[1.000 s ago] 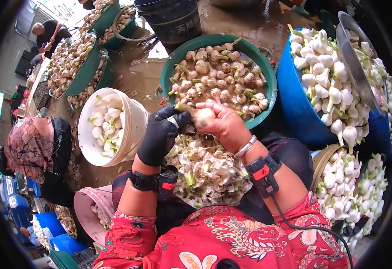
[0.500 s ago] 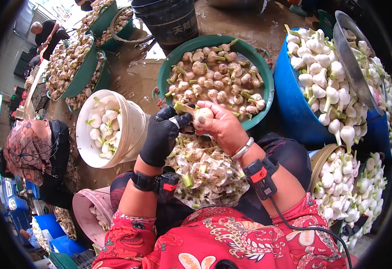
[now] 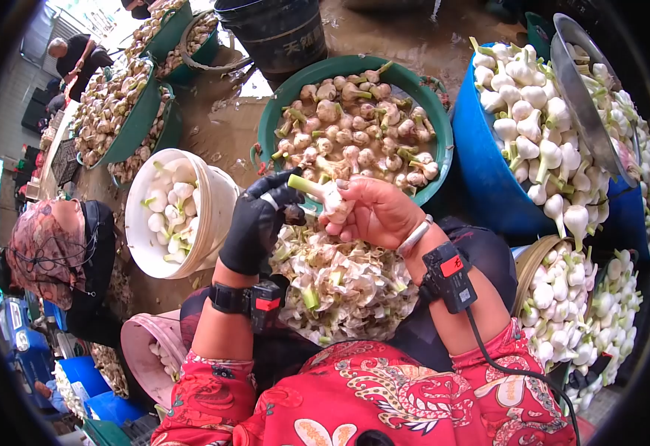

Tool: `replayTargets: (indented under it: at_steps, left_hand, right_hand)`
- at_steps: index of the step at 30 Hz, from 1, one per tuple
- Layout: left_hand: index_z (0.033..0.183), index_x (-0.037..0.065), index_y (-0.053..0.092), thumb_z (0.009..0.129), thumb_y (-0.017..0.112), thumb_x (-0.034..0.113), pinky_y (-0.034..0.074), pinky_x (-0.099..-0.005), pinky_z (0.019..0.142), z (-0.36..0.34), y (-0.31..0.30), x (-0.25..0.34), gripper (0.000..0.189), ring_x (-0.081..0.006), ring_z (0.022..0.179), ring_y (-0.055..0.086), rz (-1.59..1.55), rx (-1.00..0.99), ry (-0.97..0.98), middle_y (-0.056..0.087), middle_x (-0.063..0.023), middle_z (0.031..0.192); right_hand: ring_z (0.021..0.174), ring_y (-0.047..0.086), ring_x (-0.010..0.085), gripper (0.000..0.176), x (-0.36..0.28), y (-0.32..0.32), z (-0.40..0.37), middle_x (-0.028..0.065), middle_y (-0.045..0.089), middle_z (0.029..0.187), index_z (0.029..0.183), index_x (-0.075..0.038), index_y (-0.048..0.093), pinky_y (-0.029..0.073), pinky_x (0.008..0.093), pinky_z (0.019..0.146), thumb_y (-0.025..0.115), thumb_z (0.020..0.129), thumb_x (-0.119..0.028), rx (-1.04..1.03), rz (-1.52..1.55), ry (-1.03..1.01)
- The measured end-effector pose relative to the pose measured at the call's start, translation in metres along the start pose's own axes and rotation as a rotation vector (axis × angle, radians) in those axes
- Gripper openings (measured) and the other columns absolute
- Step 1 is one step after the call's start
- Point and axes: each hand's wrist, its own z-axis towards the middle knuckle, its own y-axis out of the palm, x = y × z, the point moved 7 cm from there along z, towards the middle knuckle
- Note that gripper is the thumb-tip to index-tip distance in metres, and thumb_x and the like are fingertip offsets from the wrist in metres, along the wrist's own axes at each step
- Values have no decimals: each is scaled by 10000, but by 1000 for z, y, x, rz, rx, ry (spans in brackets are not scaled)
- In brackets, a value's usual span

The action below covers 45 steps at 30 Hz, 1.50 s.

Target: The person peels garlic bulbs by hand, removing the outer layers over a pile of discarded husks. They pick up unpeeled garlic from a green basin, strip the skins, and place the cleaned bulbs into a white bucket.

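Between my two hands is a garlic bulb with a green stem pointing up and left. My right hand, bare, has its fingers wrapped round the bulb. My left hand, in a black fingerless glove, is beside the stem with its fingers curled; what they hold, if anything, is hidden. Below lies a heap of peeled garlic skins with some green stem pieces. Just beyond my hands stands a green basin of unpeeled garlic bulbs in brownish water.
A white bucket of peeled bulbs stands at left, a pink bucket below it. Blue tubs heaped with white garlic are at right. A dark bucket stands behind. Co-workers are at far left.
My left hand has moved slightly left, away from the bulb. The right hand has turned, and the bulb with its stem shows more fully.
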Motion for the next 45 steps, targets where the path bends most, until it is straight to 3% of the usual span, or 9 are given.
replayTargets:
  at_steps: [3, 6, 13, 18, 23, 27, 32, 37, 45]
  left_hand:
    - [1185, 20, 579, 844, 568, 24, 477, -266, 823, -6, 26, -5, 341, -147, 929, 607, -1172, 81, -615, 600, -85, 1128]
    - [1085, 4, 632, 823, 607, 40, 462, -268, 842, -6, 29, -9, 265, -126, 942, 596, -1074, 172, -571, 634, -77, 1075]
    - [1057, -15, 634, 836, 604, 73, 489, -259, 723, -7, 11, -24, 240, -120, 786, 613, -1000, 217, -538, 664, -64, 933]
    - [1083, -46, 604, 858, 595, 127, 487, -264, 670, 0, -18, -11, 284, -132, 730, 593, -458, 237, -270, 642, -65, 901]
    - [1050, -8, 597, 869, 547, 100, 459, -254, 738, -3, 8, -20, 216, -119, 804, 571, -1261, 400, -562, 611, -45, 881]
    - [1061, -8, 595, 872, 541, 101, 462, -244, 751, -2, 12, -23, 225, -123, 831, 579, -1354, 269, -454, 618, -56, 921]
    - [1032, 14, 613, 884, 554, 96, 470, -234, 689, -3, -20, -31, 180, -99, 694, 571, -845, 324, -346, 631, -46, 881]
    - [1054, 17, 636, 748, 614, 3, 460, -314, 857, -25, -131, -54, 307, -244, 963, 596, 715, 467, -269, 629, -128, 1014]
    - [1012, 72, 677, 731, 632, 35, 503, -362, 717, 56, 131, -78, 288, -278, 772, 639, 143, -194, -188, 636, -152, 859]
  right_hand:
    - [740, 661, 215, 239, -10, 2, -2, 100, 646, 825, 970, -33, 570, 528, 289, 625, 597, 867, -247, 104, -136, -106]
    - [753, 662, 220, 178, 0, -7, 8, 83, 640, 855, 889, -57, 570, 535, 295, 634, 585, 881, -234, 171, -163, -104]
    - [725, 519, 318, 77, -49, 62, -42, 132, 515, 729, 802, -16, 516, 434, 393, 666, 569, 756, -48, 557, -1621, -1285]
    - [763, 575, 353, 86, 22, 41, -7, 168, 591, 775, 812, -30, 583, 451, 430, 693, 586, 761, -100, 40, -1776, -552]
    - [692, 612, 349, 218, 37, 16, 0, 165, 638, 766, 853, -70, 665, 480, 431, 662, 670, 719, -242, -52, -1887, -111]
    - [702, 628, 334, 343, -17, 12, -9, 150, 655, 778, 837, -37, 639, 493, 407, 659, 741, 658, -312, 518, -1380, -363]
    - [597, 600, 218, 150, -39, -1, -11, 120, 628, 705, 815, -14, 599, 482, 337, 582, 638, 787, -156, 509, -1082, -615]
    - [575, 577, 87, 170, -101, -27, -69, 16, 608, 739, 824, -51, 606, 471, 203, 505, 509, 925, -147, 765, -356, -687]
    - [688, 608, 149, 207, -110, -38, -78, 62, 617, 824, 981, -19, 577, 486, 256, 608, 528, 915, -209, 734, -90, -737]
